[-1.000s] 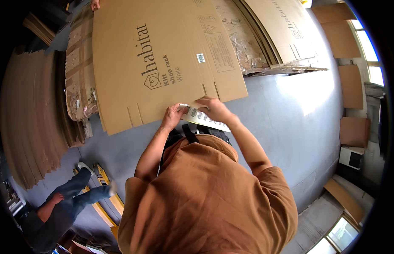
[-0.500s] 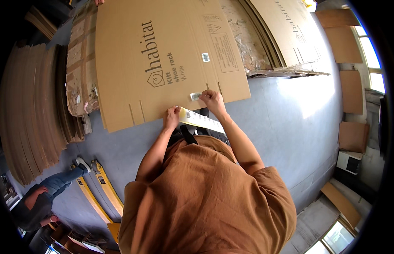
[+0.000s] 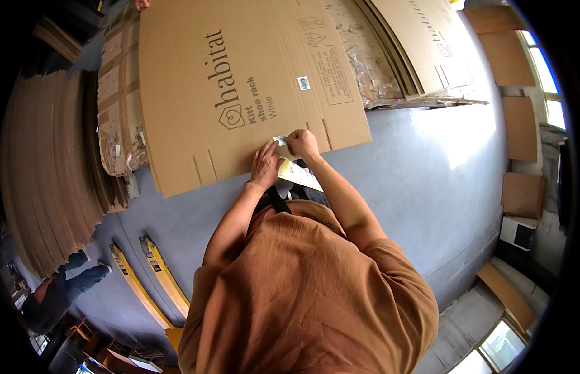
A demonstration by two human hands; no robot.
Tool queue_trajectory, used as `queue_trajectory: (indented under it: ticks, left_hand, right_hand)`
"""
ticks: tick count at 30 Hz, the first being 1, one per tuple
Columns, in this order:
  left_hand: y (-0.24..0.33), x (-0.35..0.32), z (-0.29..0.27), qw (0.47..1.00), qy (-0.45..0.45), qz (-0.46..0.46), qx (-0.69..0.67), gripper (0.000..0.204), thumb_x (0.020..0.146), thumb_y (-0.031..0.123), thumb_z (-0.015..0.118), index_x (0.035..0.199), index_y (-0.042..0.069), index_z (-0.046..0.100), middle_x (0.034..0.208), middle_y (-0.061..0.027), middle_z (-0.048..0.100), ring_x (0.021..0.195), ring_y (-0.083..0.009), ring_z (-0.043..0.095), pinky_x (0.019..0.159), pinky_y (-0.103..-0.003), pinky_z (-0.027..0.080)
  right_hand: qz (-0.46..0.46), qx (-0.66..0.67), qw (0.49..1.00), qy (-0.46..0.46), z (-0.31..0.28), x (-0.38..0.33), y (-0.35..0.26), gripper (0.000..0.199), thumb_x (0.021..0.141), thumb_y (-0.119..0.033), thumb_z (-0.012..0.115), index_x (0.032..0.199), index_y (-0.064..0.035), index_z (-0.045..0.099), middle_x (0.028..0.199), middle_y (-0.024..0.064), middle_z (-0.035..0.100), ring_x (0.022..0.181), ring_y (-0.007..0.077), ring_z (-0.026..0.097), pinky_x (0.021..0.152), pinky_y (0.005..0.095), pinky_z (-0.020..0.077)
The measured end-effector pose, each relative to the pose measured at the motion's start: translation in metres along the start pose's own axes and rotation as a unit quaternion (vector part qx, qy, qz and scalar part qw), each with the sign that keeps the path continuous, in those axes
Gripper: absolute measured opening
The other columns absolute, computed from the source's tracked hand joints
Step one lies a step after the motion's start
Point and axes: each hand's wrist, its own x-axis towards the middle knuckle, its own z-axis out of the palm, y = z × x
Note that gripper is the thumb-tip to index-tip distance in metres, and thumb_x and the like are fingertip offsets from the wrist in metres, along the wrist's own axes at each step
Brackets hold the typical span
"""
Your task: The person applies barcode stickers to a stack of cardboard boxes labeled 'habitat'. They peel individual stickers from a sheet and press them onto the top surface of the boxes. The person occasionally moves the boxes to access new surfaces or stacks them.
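A flat brown cardboard carton [image 3: 184,93] with dark print lies in front of me. Near its close edge is a small white label [image 3: 279,140]. My right hand [image 3: 302,144] is closed at the label's right end, its fingertips hidden behind the knuckles. My left hand [image 3: 266,163] has its fingertips at the label's left end, on the cardboard. A white and yellow sheet of labels [image 3: 299,176] sticks out from beside the left thumb and hangs over the carton's near edge; the grip on it is partly hidden. Another small barcode label [image 3: 303,83] sits farther up the carton.
At the carton's far left edge shows another person's hand [image 3: 142,5]. Tall stacked cardboard [image 3: 47,168] stands on the left, and yellow pallet-truck forks [image 3: 162,274] lie on the floor behind it. A person [image 3: 66,293] is beyond. More flat cartons [image 3: 421,50] lie at the right.
The label has come down to the carton's near edge area, and my left hand has moved up and right to it. The label sheet shifted right. The person at left moved farther off.
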Motion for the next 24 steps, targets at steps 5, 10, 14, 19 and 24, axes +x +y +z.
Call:
queue_trajectory:
  ticks: [5,10,14,19,24]
  left_hand:
    - [-0.002,0.003,0.006,0.999,0.039,-0.014,-0.007,0.024,0.092,0.023,0.059,0.096,0.000,0.064,0.129,-0.0137,0.058,0.127,-0.0293,0.047,0.100,-0.043,0.038]
    - [-0.007,0.005,-0.024,0.958,0.012,-0.121,-0.260,0.026,0.099,0.026,0.050,0.098,0.001,0.060,0.080,-0.0112,0.066,0.075,-0.0318,0.063,0.067,-0.039,0.048]
    - [0.001,-0.005,-0.055,0.917,0.028,-0.111,-0.383,0.030,0.101,0.029,0.049,0.097,0.002,0.060,0.077,-0.0063,0.063,0.073,-0.0136,0.055,0.069,-0.031,0.046]
    - [0.014,-0.019,-0.074,0.825,-0.029,-0.154,-0.543,0.028,0.093,0.030,0.065,0.103,0.003,0.064,0.084,0.0005,0.065,0.080,-0.0068,0.056,0.072,-0.024,0.046]
    - [0.030,-0.009,-0.091,0.875,-0.047,-0.144,-0.459,0.032,0.085,0.031,0.075,0.098,0.002,0.071,0.079,-0.0014,0.068,0.075,-0.0079,0.059,0.067,-0.024,0.048]
  right_hand:
    - [-0.014,-0.173,0.983,0.061,-0.005,-0.017,-0.025,0.034,0.075,-0.034,0.076,0.087,-0.0030,0.067,0.088,0.0192,0.069,0.083,0.0369,0.067,0.073,0.0422,0.0541]
    - [-0.138,-0.054,0.988,-0.048,-0.042,-0.015,-0.002,0.041,0.078,-0.033,0.077,0.101,-0.0017,0.064,0.081,0.0145,0.068,0.078,0.0233,0.066,0.069,0.0351,0.0520]
    - [-0.187,0.025,0.958,-0.215,-0.076,-0.070,-0.021,0.031,0.080,-0.020,0.076,0.103,-0.0015,0.067,0.079,0.0077,0.067,0.073,0.0119,0.059,0.065,0.0291,0.0485]
    - [-0.223,-0.053,0.961,-0.156,-0.093,-0.100,-0.041,0.027,0.075,-0.020,0.078,0.096,-0.0037,0.070,0.082,0.0144,0.069,0.075,0.0269,0.066,0.069,0.0351,0.0504]
    - [-0.238,-0.053,0.959,-0.143,-0.095,-0.116,-0.053,0.024,0.076,-0.019,0.077,0.094,-0.0038,0.070,0.081,0.0155,0.069,0.076,0.0297,0.066,0.068,0.0363,0.0503]
